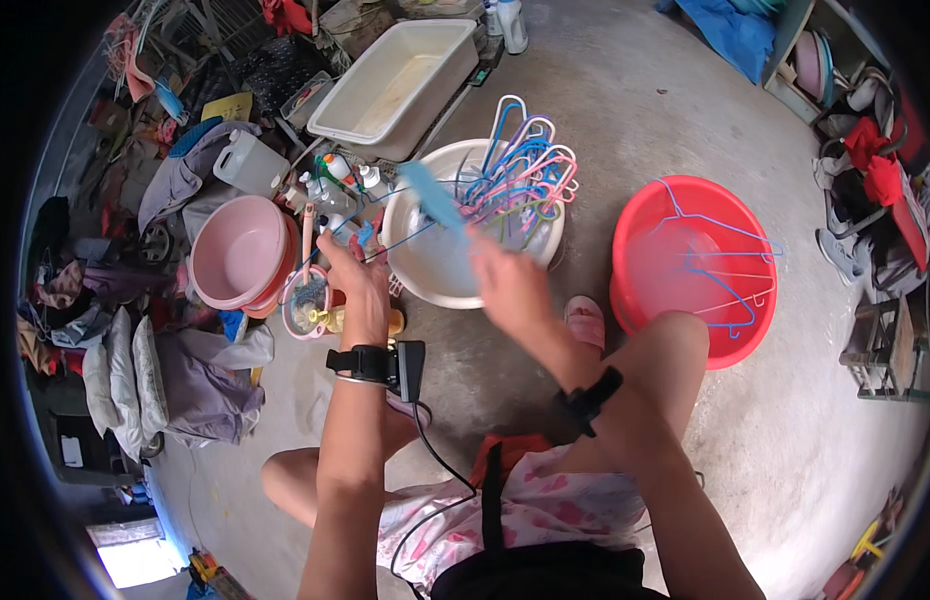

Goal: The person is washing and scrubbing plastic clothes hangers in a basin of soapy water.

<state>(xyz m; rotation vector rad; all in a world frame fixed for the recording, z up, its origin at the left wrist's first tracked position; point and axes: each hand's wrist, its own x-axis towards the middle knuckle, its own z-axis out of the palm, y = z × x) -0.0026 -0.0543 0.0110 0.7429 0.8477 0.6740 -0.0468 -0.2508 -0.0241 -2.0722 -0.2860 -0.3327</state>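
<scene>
My left hand (355,274) grips a blue clothes hanger (405,241) just left of a white basin (476,304). My right hand (506,281) is closed on a light-blue brush or cloth (433,193), blurred, above that basin; its exact kind cannot be told. Many coloured hangers (525,169) stand bunched in the white basin, which holds cloudy water. On the right, a red basin (622,285) holds cloudy water and several hangers (724,281), some resting on its rim.
Left of my left hand are a pink basin (244,247), a small pink pail (289,322) and bottles (326,195). Behind stands a cream rectangular tub (394,82). Cushions (120,375) and clothes lie far left; a shelf (799,90) and a small wooden stool (885,349) stand right.
</scene>
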